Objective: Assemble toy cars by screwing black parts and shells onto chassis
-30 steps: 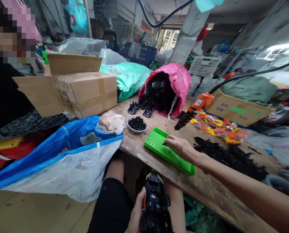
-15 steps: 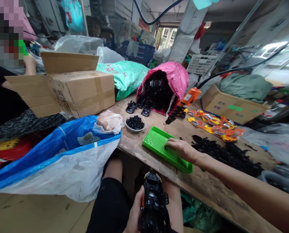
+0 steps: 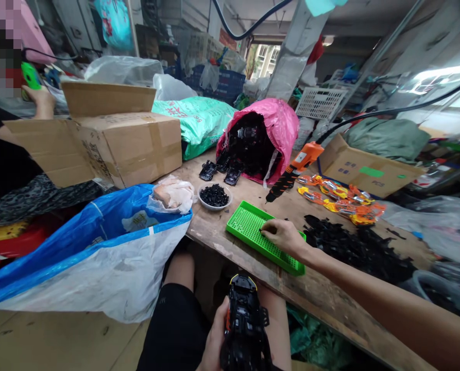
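Low in the view, my left hand is wrapped round a black toy car with yellow trim at its front end, held over my lap. My right hand reaches into a green perforated tray, thumb and fingers pinched together near its floor. Whatever is between those fingertips is too small to name. Behind the tray, an orange and black electric screwdriver hangs by a cable, tip down. To the tray's left stands a bowl of small black parts.
A pink sack of black toy cars lies open at the back. Loose black pieces and orange-yellow parts spread on the right. A blue-white sack and cardboard box stand left. A co-worker's hand holds something green.
My right hand has shifted slightly within the tray, still pinched. The hanging screwdriver has swung a little. My left hand keeps the toy car in place.
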